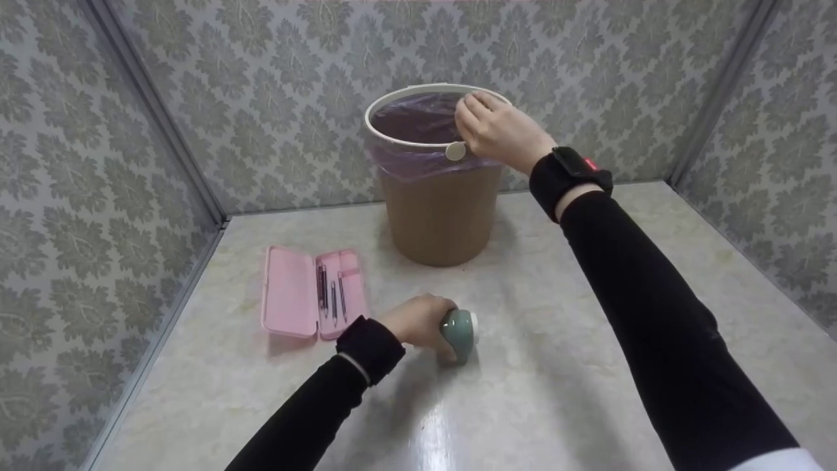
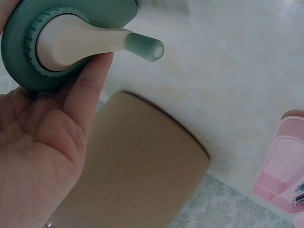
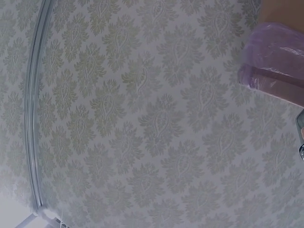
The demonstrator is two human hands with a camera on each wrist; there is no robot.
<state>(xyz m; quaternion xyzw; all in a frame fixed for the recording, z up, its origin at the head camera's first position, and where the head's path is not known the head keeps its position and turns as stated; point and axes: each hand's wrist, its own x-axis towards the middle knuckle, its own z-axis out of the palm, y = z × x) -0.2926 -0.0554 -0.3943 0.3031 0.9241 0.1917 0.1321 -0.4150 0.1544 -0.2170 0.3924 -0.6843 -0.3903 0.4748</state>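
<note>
My left hand (image 1: 422, 322) grips a green pencil sharpener (image 1: 460, 335) low over the table. In the left wrist view its cream crank (image 2: 80, 40) with a green knob (image 2: 147, 46) faces the camera, and the thumb lies along the body. Up at the bin's right rim, my right hand (image 1: 494, 127) has its fingers curled over the opening. At the edge of the right wrist view, a small grey-green piece (image 3: 299, 122) with a shiny metal bit shows against a finger; most of it is out of frame. The tan bin (image 1: 441, 212) carries a purple liner (image 1: 418, 160).
An open pink pencil case (image 1: 288, 294) lies to the left on the pale table (image 1: 556, 366), with several pencils (image 1: 334, 302) in its right half. Patterned wall panels (image 1: 294, 118) enclose the table at the back and sides. The bin stands close to the back panel.
</note>
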